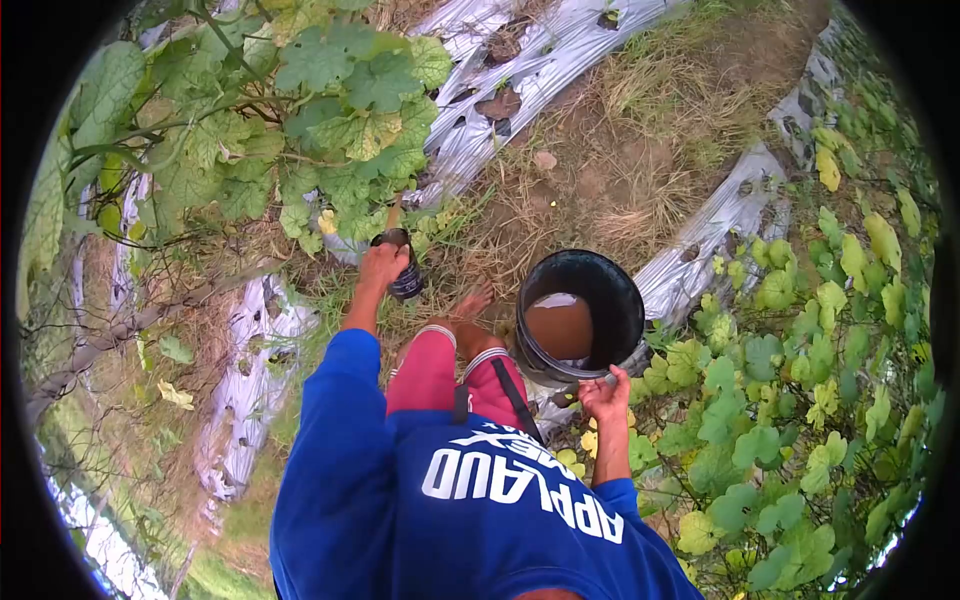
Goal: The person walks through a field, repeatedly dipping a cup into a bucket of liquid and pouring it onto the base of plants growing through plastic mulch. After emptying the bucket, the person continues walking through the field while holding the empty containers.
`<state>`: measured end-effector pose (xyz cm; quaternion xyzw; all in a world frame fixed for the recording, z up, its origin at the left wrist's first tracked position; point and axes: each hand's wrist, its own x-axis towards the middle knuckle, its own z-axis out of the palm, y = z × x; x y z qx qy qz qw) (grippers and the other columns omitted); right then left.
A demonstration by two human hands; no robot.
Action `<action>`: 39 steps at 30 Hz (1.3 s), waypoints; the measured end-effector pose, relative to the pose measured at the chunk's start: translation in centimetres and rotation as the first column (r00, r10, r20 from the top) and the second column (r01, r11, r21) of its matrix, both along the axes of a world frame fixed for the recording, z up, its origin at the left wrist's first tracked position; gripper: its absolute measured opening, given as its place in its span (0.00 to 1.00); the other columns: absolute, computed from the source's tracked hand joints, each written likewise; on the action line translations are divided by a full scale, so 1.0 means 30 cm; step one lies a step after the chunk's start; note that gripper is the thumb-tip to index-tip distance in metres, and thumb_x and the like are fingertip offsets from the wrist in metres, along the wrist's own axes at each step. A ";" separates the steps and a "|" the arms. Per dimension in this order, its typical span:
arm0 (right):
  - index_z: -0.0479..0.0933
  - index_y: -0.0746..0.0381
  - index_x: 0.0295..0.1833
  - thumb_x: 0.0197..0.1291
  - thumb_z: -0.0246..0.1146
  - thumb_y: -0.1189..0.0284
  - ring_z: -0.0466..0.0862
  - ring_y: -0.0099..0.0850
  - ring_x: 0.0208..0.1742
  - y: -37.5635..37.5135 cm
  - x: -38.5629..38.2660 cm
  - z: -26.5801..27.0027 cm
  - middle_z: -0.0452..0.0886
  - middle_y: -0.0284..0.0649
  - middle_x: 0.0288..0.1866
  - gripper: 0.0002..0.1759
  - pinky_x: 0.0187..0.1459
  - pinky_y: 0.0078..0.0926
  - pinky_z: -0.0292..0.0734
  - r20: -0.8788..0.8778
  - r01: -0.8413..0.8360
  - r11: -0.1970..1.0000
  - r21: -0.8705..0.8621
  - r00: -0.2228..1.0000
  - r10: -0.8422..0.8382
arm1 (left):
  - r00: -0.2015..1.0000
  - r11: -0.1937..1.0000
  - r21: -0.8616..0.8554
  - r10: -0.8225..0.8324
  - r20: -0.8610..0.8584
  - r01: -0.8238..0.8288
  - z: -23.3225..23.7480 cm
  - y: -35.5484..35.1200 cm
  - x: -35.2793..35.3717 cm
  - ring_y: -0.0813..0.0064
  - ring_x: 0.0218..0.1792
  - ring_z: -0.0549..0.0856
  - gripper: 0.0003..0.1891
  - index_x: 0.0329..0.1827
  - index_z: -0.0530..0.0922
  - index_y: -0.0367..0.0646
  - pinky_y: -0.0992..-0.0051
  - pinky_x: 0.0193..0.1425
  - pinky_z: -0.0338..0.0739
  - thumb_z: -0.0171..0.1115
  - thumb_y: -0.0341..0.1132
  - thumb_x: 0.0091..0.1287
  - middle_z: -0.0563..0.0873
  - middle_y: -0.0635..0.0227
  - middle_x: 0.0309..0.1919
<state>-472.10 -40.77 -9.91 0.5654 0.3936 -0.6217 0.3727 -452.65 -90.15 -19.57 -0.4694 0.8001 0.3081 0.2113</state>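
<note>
My left hand [384, 264] is closed round a small dark container [406, 272] with pale lettering, held tilted beside the leafy vines [370, 90] at the upper left. To the right stands a black bucket [625, 300] with brown liquid [560, 328] in its bottom. My right hand [605, 394] is at the bucket's near rim, its fingers curled against the edge. A bare foot [475, 300] shows between the container and the bucket.
Silver plastic sheeting [700, 235] with holes runs in strips over the soil. Dry grass [660, 90] covers the ground between the strips. Dense green and yellow vines [740, 430] fill the right side. A woody stem [120, 330] crosses at the left.
</note>
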 end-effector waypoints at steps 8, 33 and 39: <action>0.70 0.66 0.46 0.48 0.68 0.58 0.76 0.36 0.34 -0.086 -0.255 0.094 0.77 0.42 0.39 0.27 0.34 0.32 0.74 -0.056 -0.050 0.997 -0.050 0.997 0.047 | 0.984 1.000 -0.016 0.008 -0.177 -0.011 0.165 0.091 -0.199 0.43 0.44 0.83 0.24 0.38 0.83 0.35 0.53 0.53 0.76 0.53 0.52 0.68 0.85 0.42 0.38; 0.67 0.64 0.37 0.49 0.67 0.60 0.76 0.36 0.28 -0.577 -1.176 0.063 0.73 0.42 0.25 0.22 0.30 0.31 0.72 0.037 -0.312 0.948 0.064 0.950 0.311 | 0.996 0.988 0.153 -0.034 0.078 0.022 -0.020 -0.268 -1.181 0.48 0.52 0.84 0.26 0.45 0.85 0.37 0.57 0.58 0.77 0.55 0.53 0.60 0.85 0.43 0.46; 0.69 0.61 0.34 0.47 0.68 0.57 0.75 0.35 0.29 -0.649 -1.359 0.075 0.75 0.41 0.28 0.21 0.32 0.29 0.72 -0.025 -0.365 0.928 0.076 0.929 0.368 | 0.996 0.998 0.064 -0.019 -0.084 0.025 0.127 -0.152 -1.185 0.43 0.41 0.84 0.23 0.32 0.82 0.36 0.53 0.49 0.77 0.55 0.51 0.66 0.85 0.42 0.35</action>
